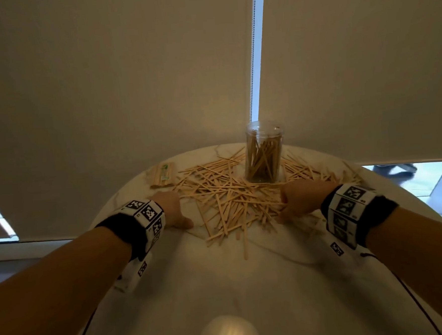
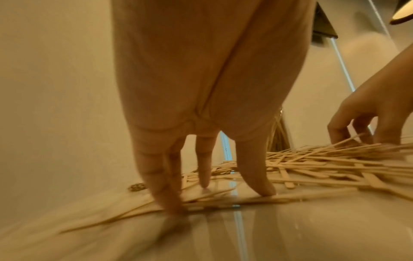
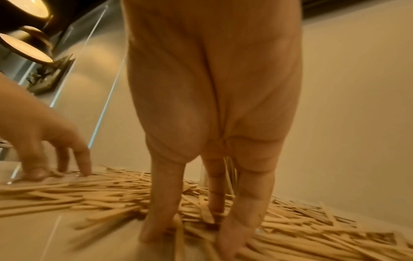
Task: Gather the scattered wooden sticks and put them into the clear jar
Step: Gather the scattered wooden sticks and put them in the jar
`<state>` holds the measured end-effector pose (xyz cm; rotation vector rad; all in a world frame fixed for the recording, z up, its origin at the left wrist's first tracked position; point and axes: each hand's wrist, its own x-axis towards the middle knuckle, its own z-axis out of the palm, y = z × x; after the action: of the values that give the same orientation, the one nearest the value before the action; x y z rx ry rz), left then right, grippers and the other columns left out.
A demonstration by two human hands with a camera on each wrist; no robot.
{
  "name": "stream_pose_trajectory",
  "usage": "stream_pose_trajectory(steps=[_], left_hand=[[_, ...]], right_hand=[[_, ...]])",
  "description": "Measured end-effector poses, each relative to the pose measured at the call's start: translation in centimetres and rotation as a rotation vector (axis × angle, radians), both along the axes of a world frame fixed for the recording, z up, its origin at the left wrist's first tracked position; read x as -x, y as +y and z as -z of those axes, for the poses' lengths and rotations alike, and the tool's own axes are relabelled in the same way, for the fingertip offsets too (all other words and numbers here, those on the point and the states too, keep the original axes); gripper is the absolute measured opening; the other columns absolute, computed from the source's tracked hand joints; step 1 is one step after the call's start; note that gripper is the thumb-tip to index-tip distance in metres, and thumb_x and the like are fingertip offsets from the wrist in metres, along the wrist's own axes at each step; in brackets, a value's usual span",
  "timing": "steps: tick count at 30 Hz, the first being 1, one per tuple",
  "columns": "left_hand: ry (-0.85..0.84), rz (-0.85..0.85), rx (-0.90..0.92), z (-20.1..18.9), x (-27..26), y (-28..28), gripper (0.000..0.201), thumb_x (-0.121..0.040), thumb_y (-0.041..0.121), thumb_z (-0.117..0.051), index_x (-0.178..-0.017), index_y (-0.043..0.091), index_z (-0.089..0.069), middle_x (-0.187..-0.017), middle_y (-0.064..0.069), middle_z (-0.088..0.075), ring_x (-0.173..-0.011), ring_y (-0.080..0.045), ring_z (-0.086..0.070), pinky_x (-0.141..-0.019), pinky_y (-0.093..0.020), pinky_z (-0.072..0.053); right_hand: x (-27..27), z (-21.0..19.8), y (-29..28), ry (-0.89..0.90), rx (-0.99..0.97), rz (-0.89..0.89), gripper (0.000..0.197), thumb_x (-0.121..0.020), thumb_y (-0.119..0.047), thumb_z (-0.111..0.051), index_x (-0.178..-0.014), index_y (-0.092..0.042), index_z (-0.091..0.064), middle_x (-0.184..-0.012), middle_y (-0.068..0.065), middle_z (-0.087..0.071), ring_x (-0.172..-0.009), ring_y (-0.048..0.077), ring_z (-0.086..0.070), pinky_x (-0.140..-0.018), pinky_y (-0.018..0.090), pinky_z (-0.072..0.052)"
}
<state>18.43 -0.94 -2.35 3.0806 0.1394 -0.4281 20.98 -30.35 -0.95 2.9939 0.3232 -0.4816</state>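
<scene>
A heap of thin wooden sticks (image 1: 230, 198) lies scattered on the round white table (image 1: 223, 285), around the foot of a clear jar (image 1: 263, 154) that stands upright at the far edge and holds several sticks. My left hand (image 1: 169, 210) rests at the heap's left side, fingers straight and spread, fingertips (image 2: 266, 190) touching the table and sticks (image 2: 312, 167). My right hand (image 1: 298, 198) is at the heap's right side, its straight fingers (image 3: 232, 234) pressed down among the sticks (image 3: 100, 190). Neither hand holds anything.
A wrapped packet of sticks (image 1: 163, 175) lies at the table's far left. More loose sticks (image 1: 319, 171) spread to the right of the jar, near the table's rim. Window blinds hang close behind the table. A bright light reflection (image 1: 228, 331) shows on the near tabletop.
</scene>
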Motion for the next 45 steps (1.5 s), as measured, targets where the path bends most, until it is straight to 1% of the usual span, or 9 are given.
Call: stream_pose_trajectory(steps=[8, 12, 15, 19, 23, 30, 36, 42, 45], left_hand=[[-0.129, 0.212, 0.281, 0.7, 0.4, -5.5, 0.052, -0.083, 0.047, -0.074, -0.127, 0.020, -0.064, -0.128, -0.001, -0.063, -0.114, -0.018, -0.058, -0.089, -0.027, -0.046], [-0.182, 0.041, 0.132, 0.3, -0.1, -5.5, 0.078, -0.077, 0.074, -0.062, -0.122, 0.011, -0.060, -0.125, -0.008, -0.062, -0.114, -0.026, -0.058, -0.095, -0.036, -0.048], [-0.061, 0.022, 0.011, 0.4, 0.1, -6.5, 0.087, -0.078, 0.086, -0.040, -0.099, 0.004, -0.061, -0.118, -0.013, -0.064, -0.111, -0.031, -0.059, -0.095, -0.037, -0.046], [-0.091, 0.153, 0.072, 0.9, 0.4, -9.5, 0.078, -0.086, 0.076, -0.046, -0.123, 0.009, -0.061, -0.127, -0.013, -0.061, -0.119, -0.034, -0.053, -0.108, -0.046, -0.039], [-0.069, 0.190, 0.081, 0.9, 0.3, -11.5, 0.064, -0.089, 0.059, -0.060, -0.132, 0.011, -0.057, -0.128, -0.010, -0.061, -0.120, -0.029, -0.055, -0.094, -0.033, -0.044], [0.031, 0.239, 0.181, -0.7, 1.2, -10.5, 0.037, -0.093, 0.029, -0.068, -0.118, 0.002, -0.067, -0.113, -0.014, -0.067, -0.098, -0.027, -0.062, -0.075, -0.028, -0.044], [0.074, 0.214, 0.167, -1.4, 3.1, -9.1, 0.045, -0.088, 0.036, -0.073, -0.118, 0.003, -0.066, -0.118, -0.008, -0.068, -0.106, -0.026, -0.063, -0.078, -0.027, -0.043], [0.129, 0.084, 0.181, -2.0, 4.4, -8.2, 0.022, -0.094, 0.024, -0.061, -0.078, 0.009, -0.062, -0.075, -0.004, -0.055, -0.062, -0.017, -0.049, -0.067, -0.028, -0.044], [0.096, 0.072, 0.245, -2.0, 5.1, -8.6, 0.045, -0.103, 0.042, -0.043, -0.108, 0.001, -0.063, -0.104, -0.013, -0.059, -0.085, -0.022, -0.052, -0.077, -0.028, -0.042]], right_hand=[[1.8, 0.4, 2.1, 0.009, -0.173, -0.117, 0.046, -0.084, -0.052, -0.069, -0.118, -0.021, -0.068, -0.113, 0.000, -0.067, -0.101, 0.020, -0.061, -0.085, 0.033, -0.051], [1.6, -0.7, 0.0, 0.056, -0.160, -0.016, 0.084, -0.076, -0.058, -0.075, -0.145, -0.024, -0.042, -0.142, 0.004, -0.050, -0.117, 0.023, -0.055, -0.095, 0.036, -0.051], [2.2, -0.4, -0.5, 0.135, -0.016, 0.000, 0.089, -0.066, -0.071, -0.074, -0.138, -0.024, -0.049, -0.132, 0.001, -0.056, -0.108, 0.020, -0.058, -0.089, 0.033, -0.053], [3.4, -0.1, 2.2, 0.034, -0.065, -0.143, 0.044, -0.082, -0.047, -0.072, -0.119, -0.023, -0.067, -0.116, 0.000, -0.066, -0.103, 0.020, -0.060, -0.088, 0.033, -0.051], [3.9, -0.2, 4.3, 0.031, -0.106, -0.235, 0.027, -0.091, -0.024, -0.063, -0.117, -0.018, -0.068, -0.115, 0.002, -0.066, -0.102, 0.021, -0.060, -0.091, 0.034, -0.051], [5.0, -1.0, 5.2, -0.031, -0.311, -0.329, 0.023, -0.102, -0.023, -0.050, -0.117, -0.014, -0.064, -0.095, -0.007, -0.054, -0.076, 0.004, -0.049, -0.065, 0.000, -0.040], [6.1, -0.5, 5.4, 0.007, -0.197, -0.285, 0.009, -0.097, -0.025, -0.059, -0.101, -0.021, -0.066, -0.084, -0.011, -0.050, -0.079, 0.010, -0.048, -0.058, 0.014, -0.032], [7.0, 0.1, 4.0, 0.012, -0.095, -0.237, 0.030, -0.093, -0.015, -0.057, -0.121, -0.011, -0.066, -0.117, 0.011, -0.066, -0.105, 0.026, -0.061, -0.080, 0.030, -0.049], [7.2, 0.2, 3.4, -0.061, -0.078, -0.259, 0.025, -0.093, -0.014, -0.057, -0.115, -0.011, -0.070, -0.113, 0.011, -0.064, -0.098, 0.024, -0.057, -0.073, 0.027, -0.044]])
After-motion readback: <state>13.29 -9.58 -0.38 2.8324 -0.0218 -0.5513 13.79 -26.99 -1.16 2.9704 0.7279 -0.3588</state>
